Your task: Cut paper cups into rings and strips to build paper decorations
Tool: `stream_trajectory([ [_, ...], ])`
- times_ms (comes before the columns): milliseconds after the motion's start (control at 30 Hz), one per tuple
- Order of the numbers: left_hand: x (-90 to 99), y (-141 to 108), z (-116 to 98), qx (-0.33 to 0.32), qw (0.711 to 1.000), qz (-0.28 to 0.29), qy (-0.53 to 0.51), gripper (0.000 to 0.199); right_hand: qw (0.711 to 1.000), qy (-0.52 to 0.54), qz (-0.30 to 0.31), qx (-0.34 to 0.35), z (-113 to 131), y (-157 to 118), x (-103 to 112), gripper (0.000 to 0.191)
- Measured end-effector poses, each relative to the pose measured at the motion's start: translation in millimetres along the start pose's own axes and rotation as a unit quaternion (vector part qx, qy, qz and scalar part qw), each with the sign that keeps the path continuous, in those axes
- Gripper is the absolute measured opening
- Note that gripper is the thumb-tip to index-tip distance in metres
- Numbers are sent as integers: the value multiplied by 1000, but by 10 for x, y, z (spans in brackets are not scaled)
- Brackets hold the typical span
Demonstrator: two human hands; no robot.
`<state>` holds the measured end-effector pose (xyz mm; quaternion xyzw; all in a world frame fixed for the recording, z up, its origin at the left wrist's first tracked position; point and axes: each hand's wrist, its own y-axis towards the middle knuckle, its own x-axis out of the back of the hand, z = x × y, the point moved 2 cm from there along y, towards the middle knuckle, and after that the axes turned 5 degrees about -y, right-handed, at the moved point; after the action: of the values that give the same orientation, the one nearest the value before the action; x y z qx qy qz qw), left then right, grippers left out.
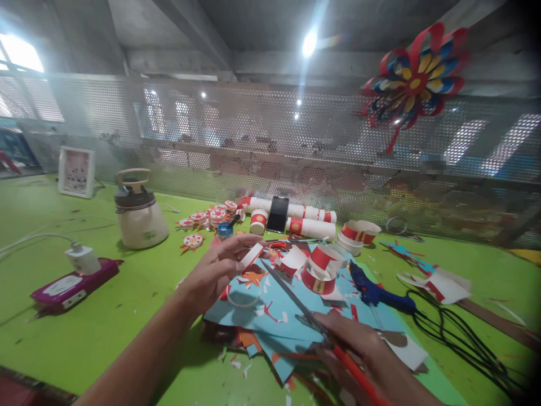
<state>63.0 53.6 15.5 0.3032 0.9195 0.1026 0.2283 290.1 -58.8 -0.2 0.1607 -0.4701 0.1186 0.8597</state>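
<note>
My left hand (220,269) pinches a small red-and-white paper piece (252,256) between thumb and fingers, above a blue sheet (270,332). In my right hand (359,347) are red-handled scissors (310,318); their blades are parted and point up and left toward the paper piece, without touching it. On the blue sheet lie paper scraps, a pale ring (244,303) and cut red-and-white paper cups (318,282). A blue glue gun (376,293) rests to the right of the cups.
Across the green table (101,332) stand a jug (141,217), a purple power strip (76,285), a phone (278,214), cup rolls (311,228) and a picture frame (76,172). Black cable (460,332) curls at the right. A paper flower (416,84) hangs at upper right before a perforated screen.
</note>
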Motion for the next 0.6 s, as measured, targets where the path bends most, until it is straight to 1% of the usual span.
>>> stream_trajectory([
  [100, -5, -7, -6, 5, 1000, 0, 4, 44, 1000, 21, -12, -9, 41, 18, -3, 21],
  [167, -10, -9, -6, 9, 1000, 1, 8, 45, 999, 31, -3, -8, 70, 22, -1, 20],
  [300, -3, -8, -5, 8, 1000, -7, -3, 47, 999, 35, -6, 4, 70, -39, 29, 19],
  [367, 3, -8, -5, 7, 1000, -5, 1, 47, 998, 30, -43, 17, 29, -102, 42, 22],
  [467, 1, -10, 0, 14, 999, 22, 19, 49, 995, 25, -99, 14, -20, -176, 47, 37],
  [500, -1, -12, 2, 17, 999, 32, 24, 49, 994, 28, -101, 9, -14, -181, 49, 37],
  [600, -3, -19, 5, 20, 999, 41, 27, 49, 996, 44, -72, 9, 91, -137, 75, 32],
])
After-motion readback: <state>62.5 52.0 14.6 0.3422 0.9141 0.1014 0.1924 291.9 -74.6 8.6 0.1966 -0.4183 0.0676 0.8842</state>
